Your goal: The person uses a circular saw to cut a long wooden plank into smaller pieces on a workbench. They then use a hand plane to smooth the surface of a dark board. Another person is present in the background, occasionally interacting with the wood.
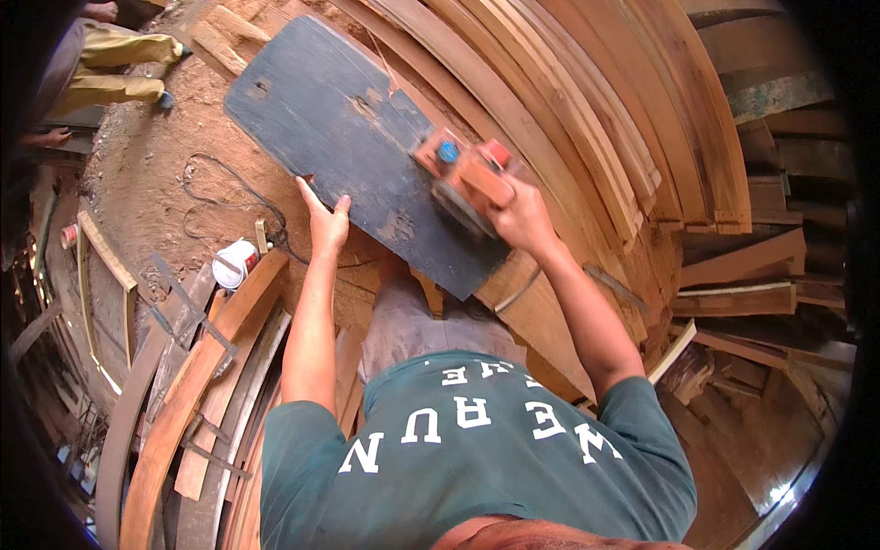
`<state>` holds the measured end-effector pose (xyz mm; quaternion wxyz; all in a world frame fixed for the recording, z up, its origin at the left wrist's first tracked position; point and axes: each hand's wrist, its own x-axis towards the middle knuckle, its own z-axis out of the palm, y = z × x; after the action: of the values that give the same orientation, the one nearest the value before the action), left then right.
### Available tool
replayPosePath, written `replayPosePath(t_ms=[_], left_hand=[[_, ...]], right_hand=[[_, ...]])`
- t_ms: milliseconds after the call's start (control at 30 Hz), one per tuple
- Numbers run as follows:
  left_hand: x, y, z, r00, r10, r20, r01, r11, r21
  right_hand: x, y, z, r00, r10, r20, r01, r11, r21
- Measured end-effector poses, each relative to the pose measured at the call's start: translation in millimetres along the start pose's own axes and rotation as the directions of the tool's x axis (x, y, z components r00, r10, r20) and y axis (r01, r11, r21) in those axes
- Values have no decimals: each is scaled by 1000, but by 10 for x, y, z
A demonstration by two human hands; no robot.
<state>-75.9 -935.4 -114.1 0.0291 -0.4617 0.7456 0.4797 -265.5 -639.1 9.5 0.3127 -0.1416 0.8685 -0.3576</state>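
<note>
A long dark grey board with rounded far corners and worn brown patches lies slanted in front of me. My left hand grips its near left edge, with some fingers hidden at the edge. My right hand is closed round the handle of an orange tool shaped like an electric planer, with a blue knob and a red part. The tool rests on the board's right-hand part and is blurred. Its underside is hidden.
Curved wooden planks are stacked beyond the board on the right. More curved timbers lie at lower left with clamps, near a white tub. A dark cord loops over the sawdust. At upper left stands another person in yellow trousers.
</note>
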Motion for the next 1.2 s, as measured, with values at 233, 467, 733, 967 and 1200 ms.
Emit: replayPosePath(t_ms=[233, 467, 733, 967, 1200], left_hand=[[13, -48, 37, 1000, -8, 17, 8, 1000, 25], [-12, 13, 8, 1000, -11, 13, 12, 1000, -12], [-75, 239, -73, 989, -133, 66, 135, 990, -34], [-70, 223, -92, 989, -125, 82, 132, 988, -80], [-70, 143, -59, 997, -57, 44, 61, 994, -96]], right_hand=[[761, -414, 183, 999, -35, 35, 36, 999, -40], [1370, -799, 468, 999, -24, 49, 26, 999, -43], [1982, -1213, 644, 995, -23, 101, 25, 999, -22], [2560, -1652, 837, 989, -115, 97, 116, 993, -11], [3345, -2043, 1208, 978, -207, -10, 204, 968, -148]])
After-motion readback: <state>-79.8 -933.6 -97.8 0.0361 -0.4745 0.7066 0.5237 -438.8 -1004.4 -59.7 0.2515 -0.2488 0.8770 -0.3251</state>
